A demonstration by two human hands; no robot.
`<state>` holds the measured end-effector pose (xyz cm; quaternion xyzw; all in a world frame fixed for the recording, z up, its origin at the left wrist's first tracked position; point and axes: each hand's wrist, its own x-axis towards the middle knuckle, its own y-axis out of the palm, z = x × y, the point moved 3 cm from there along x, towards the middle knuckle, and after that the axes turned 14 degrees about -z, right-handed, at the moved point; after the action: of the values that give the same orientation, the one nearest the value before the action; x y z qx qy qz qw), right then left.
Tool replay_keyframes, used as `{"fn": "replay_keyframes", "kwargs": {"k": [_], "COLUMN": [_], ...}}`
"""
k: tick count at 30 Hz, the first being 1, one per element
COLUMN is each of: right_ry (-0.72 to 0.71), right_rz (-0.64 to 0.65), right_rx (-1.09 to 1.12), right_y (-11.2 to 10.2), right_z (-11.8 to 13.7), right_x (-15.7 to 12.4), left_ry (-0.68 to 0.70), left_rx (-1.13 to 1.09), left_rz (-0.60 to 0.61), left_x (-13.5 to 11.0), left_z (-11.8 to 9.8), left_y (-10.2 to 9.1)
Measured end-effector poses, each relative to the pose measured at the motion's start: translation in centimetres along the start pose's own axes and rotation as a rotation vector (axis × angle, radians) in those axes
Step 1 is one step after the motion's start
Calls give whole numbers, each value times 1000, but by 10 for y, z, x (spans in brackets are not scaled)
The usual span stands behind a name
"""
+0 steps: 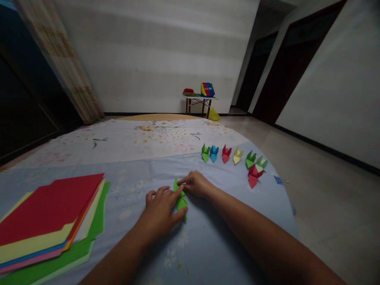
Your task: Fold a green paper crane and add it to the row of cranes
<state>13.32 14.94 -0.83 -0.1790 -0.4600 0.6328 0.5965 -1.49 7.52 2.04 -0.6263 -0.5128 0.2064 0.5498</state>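
Note:
A narrow strip-like piece of folded green paper (181,202) lies on the blue cloth in front of me, long and pointed at both ends. My left hand (162,208) holds it from the left, its index finger on the upper part and its thumb at the lower edge, the other fingers curled over the cloth. At the paper's far end, my right hand (196,184) pinches the edge with thumb and index finger. The fingertips hide part of the folds.
To the left lies a stack of coloured paper (53,206). Several folded paper cranes stand at the right, among them a blue one (214,153) and a red one (254,176) near the table edge. Beyond the round table (133,138) is a small stand (198,99) by the wall.

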Motion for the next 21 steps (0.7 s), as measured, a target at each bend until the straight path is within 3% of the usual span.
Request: {"fn": "replay_keyframes", "kwargs": {"k": [2,6,12,16,21], "right_ry": [-2,-44,9,31,-16], "right_rz": [-24,-78,-146,-49,-39], "right_rx": [14,-39,-2,-36,-82], "right_y": [1,1,-17,-19,-18], "right_z": [-2,-2,6,12,20], "right_x": [-1,-3,-12,-21,-22], "left_ry": [-44,18,-50,-92,-51], "left_rx": [-41,-89,-97,-52,-39], "left_rz": [4,31,-125,-185,-163], "left_x": [4,7,11,13,12], "left_z": [11,20,28,30,23], "left_y": [-2,0,-4,-9,-8]}}
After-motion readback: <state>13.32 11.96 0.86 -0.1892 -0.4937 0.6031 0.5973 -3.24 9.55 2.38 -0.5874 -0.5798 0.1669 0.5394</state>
